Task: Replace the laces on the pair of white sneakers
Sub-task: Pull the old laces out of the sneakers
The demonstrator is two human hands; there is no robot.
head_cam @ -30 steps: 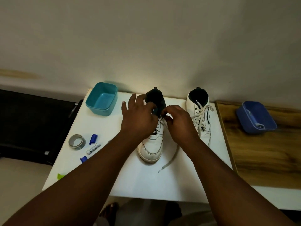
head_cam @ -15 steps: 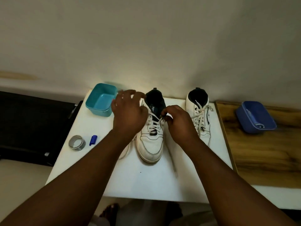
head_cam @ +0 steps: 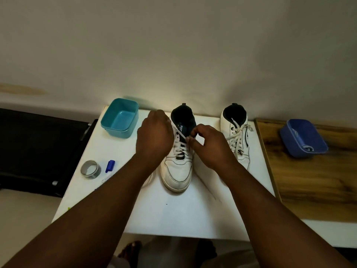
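Left sneaker (head_cam: 178, 161) mid-counter (head_cam: 173, 215) — right hand (head_cam: 210, 146) fingers pinch lace (head_cam: 180, 134) at top eyelet, left hand (head_cam: 154, 137) grips other end. Lace soft, limp, likely slippery — best pinched near stiff tip.

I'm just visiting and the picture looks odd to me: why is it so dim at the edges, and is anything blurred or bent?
Head view: light pools on the wall behind the sneakers, brightest above the left sneaker, while the corners fall dark; the wide lens bows the white table edges and stretches the forearms; the left hand is slightly smeared at the knuckles; the right hand looks sharper.
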